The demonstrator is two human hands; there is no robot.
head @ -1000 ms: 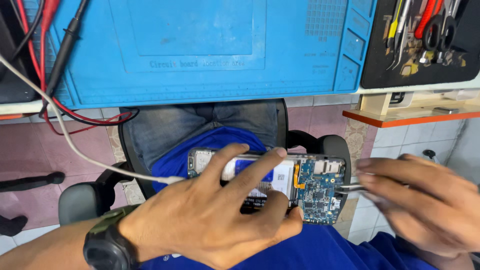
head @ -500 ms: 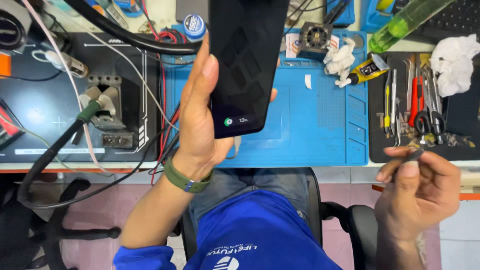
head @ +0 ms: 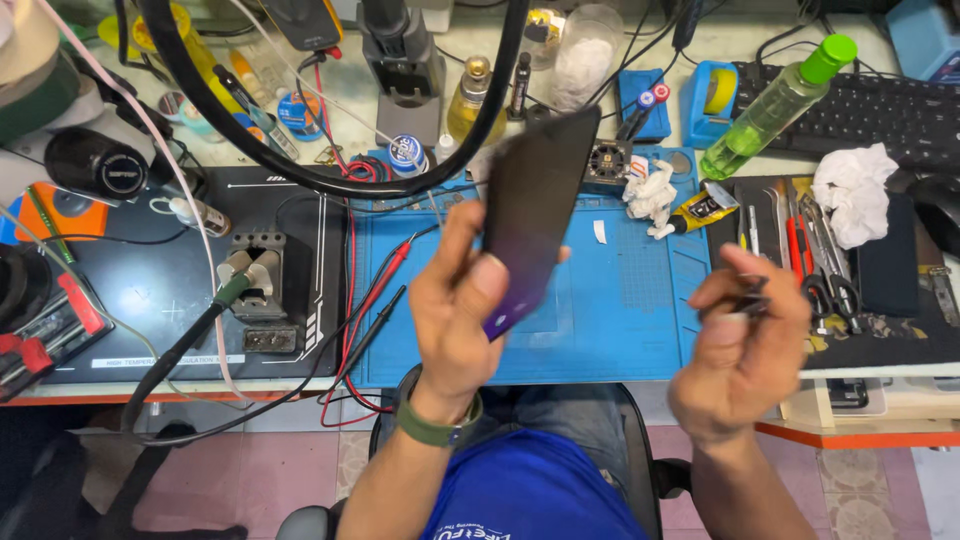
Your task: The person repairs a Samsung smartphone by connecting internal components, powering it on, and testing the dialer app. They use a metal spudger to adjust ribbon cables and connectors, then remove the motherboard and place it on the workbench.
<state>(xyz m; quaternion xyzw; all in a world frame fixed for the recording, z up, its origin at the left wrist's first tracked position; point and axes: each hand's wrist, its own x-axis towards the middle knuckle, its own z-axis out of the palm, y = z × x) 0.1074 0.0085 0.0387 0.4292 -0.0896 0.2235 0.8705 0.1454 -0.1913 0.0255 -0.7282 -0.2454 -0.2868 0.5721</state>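
We start with the cluttered tabletop [head: 640, 40], which carries a black work mat [head: 180, 300] on the left, a blue silicone repair mat [head: 620, 310] in the middle and a black tool tray [head: 880, 340] on the right. A thick black hose [head: 420, 185] arcs over the far side, and red and black probe leads [head: 375, 290] trail across the blue mat's left edge. Above that mat, our left hand [head: 460, 310] grips a slim black smartphone with a dark glass face [head: 535, 210] by its lower end, thumb across the front, so that the phone stands tilted in the air, clear of the mat. Our right hand [head: 745, 350] is curled narrow around a small dark tool [head: 750, 298], probably tweezers, though it is too blurred to be sure. A green-capped clear bottle of yellowish liquid [head: 775, 105] lies near a crumpled white tissue [head: 855, 205]. In our judgement the main risk is the one-handed hold low on the phone: if the fingers slip, it could drop onto the mat or the leads, and the tool's tip could scratch the glass if the hands meet carelessly.
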